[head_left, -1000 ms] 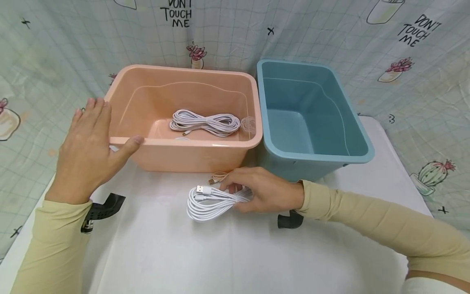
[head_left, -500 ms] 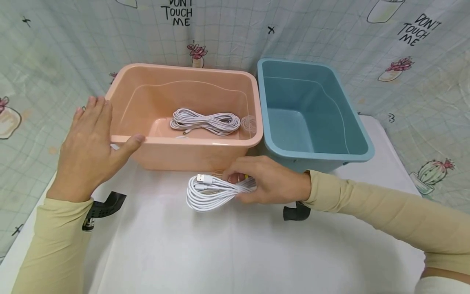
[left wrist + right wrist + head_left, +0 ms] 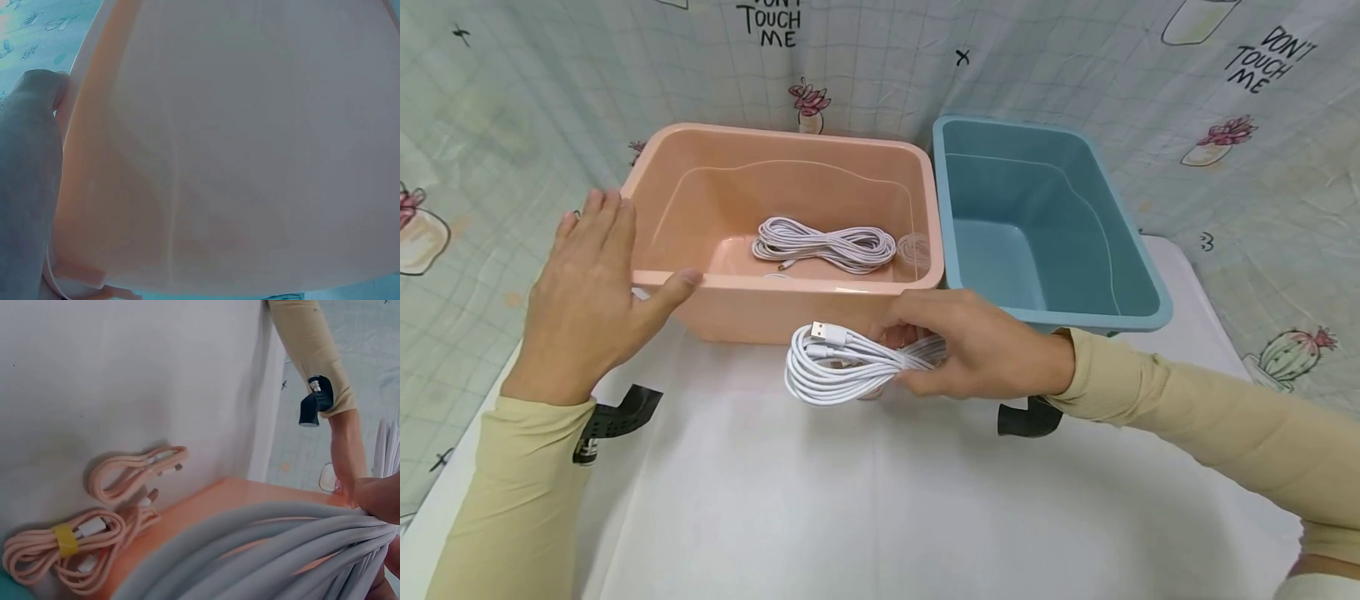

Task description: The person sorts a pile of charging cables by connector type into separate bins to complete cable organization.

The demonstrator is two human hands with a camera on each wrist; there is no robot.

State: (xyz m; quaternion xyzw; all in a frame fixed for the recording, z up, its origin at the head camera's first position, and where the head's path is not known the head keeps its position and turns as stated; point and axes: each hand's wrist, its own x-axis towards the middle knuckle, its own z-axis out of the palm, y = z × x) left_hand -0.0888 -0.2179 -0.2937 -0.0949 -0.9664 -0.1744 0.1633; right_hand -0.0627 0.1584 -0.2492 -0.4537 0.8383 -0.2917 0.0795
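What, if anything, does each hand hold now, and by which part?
The right hand grips the coiled white cable where its strands gather; the USB plug lies outside the grip. The left hand only rests on the rim of the peach bin.

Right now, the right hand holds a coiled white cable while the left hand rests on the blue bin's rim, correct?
Wrong bin: the head view shows the left hand resting on the rim of the peach bin. The right hand does hold a coiled white cable.
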